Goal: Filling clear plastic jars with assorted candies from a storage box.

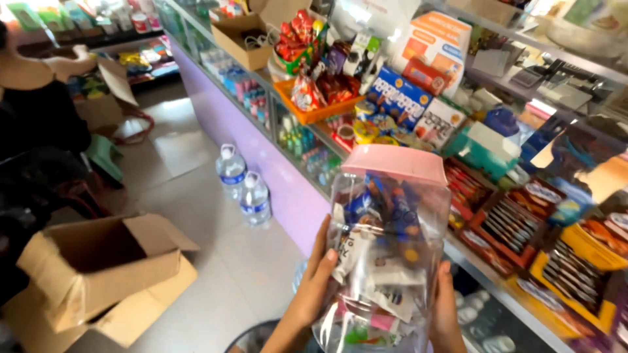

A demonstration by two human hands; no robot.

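Clear plastic jar (pixel 386 261) w/ pink lid (pixel 395 163) on, part-filled w/ packets, is gripped by left hand (pixel 315 287) & right hand (pixel 447 307) beside worktop (pixel 471 261).

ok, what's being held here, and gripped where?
A clear plastic jar with a pink lid, full of small packets. Left hand and right hand clasp its lower sides, not the lid.

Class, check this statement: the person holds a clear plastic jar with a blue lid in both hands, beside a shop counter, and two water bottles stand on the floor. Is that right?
Not quite: the lid is pink, not blue, as the head view shows. The rest holds: the left hand and right hand hold the clear plastic jar beside the shop counter, and two water bottles stand on the floor.
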